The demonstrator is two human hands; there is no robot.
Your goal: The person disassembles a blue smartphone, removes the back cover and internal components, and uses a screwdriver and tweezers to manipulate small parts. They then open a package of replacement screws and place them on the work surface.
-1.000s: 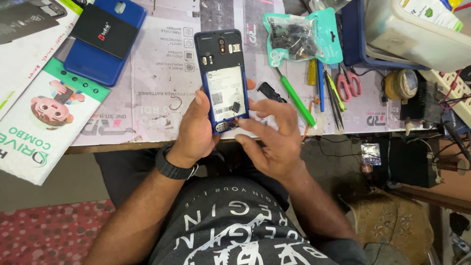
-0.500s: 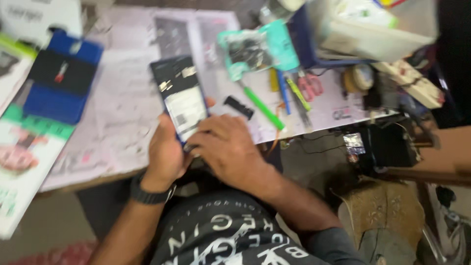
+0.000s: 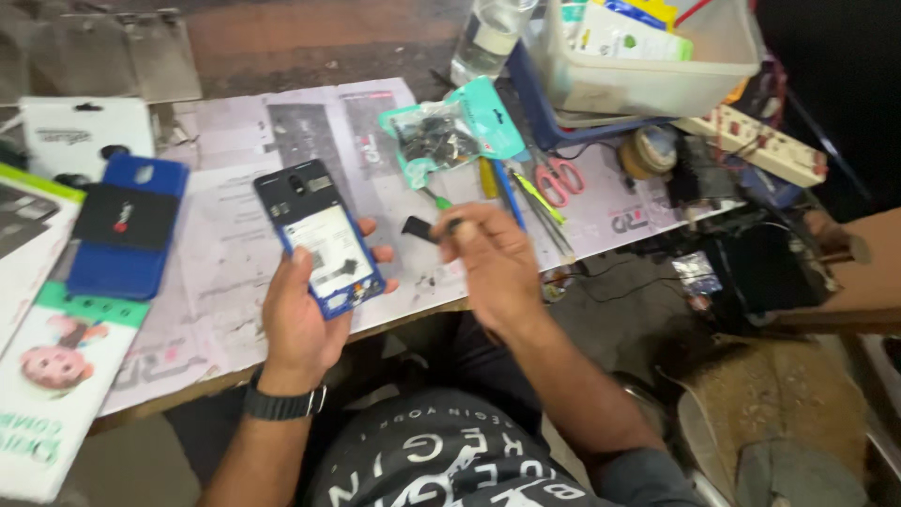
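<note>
Left of the opened phone [image 3: 321, 246], a blue case [image 3: 127, 228] and printed cartons are lying on the bench [image 3: 235, 310]. The left hand [image 3: 305, 314] is cupping the phone from beneath, fingers curled round both long edges, above the bench's near edge. With its back cover off and its insides bared, the phone is looking light, stiff and fragile; the rim is probably the safest place to hold. Its long axis is running away from the person, camera end tilting far-left. Right of the phone, the right hand [image 3: 488, 258] is pinching 1 small black part [image 3: 419, 228] between fingertips. Farther right, scissors [image 3: 560, 178] and a plastic tub [image 3: 648, 66] are resting.
</note>
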